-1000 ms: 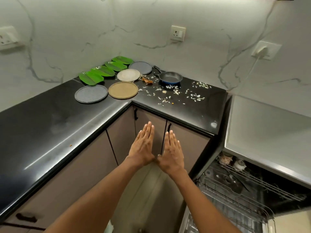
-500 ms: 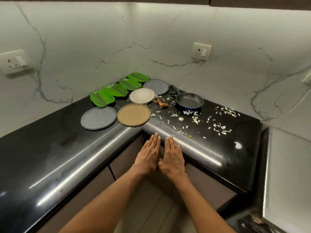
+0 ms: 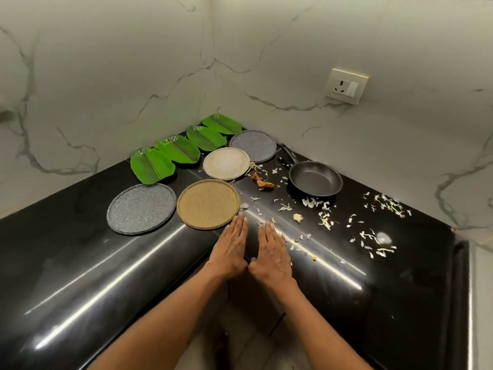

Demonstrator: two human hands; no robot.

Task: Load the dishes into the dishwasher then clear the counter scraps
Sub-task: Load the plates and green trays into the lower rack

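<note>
Black polished stone forms the corner counter (image 3: 80, 263), and the single head view shows every dish on it, none yet loaded. Left hand (image 3: 230, 248) and right hand (image 3: 270, 252) lie flat side by side near the counter's inner corner, fingers straight and together, thumbs almost meeting, holding nothing; the left fingertips (image 3: 241, 218) sit just beside the rim of the tan plate (image 3: 208, 204). To its left lies a grey speckled plate (image 3: 141, 208); behind it a cream plate (image 3: 226, 163) and a second grey plate (image 3: 253, 146). Four green leaf-shaped dishes (image 3: 177, 148) run in an overlapping row toward the wall corner. A dark frying pan (image 3: 315, 181) stands to the right, handle pointing back toward the wall. Pale scraps (image 3: 325, 217) are scattered from the plates across to the right side, with a brown peel (image 3: 262, 181) near the cream plate. Assessment: the plates look like stoneware, stiff, moderately heavy and breakable, lying flat on a slick surface; a fingertip under the rim with thumb on top is likely the sound hold. The pan is best taken by its handle. Scraps are light and loose, suited to sweeping with a flat palm.
</note>
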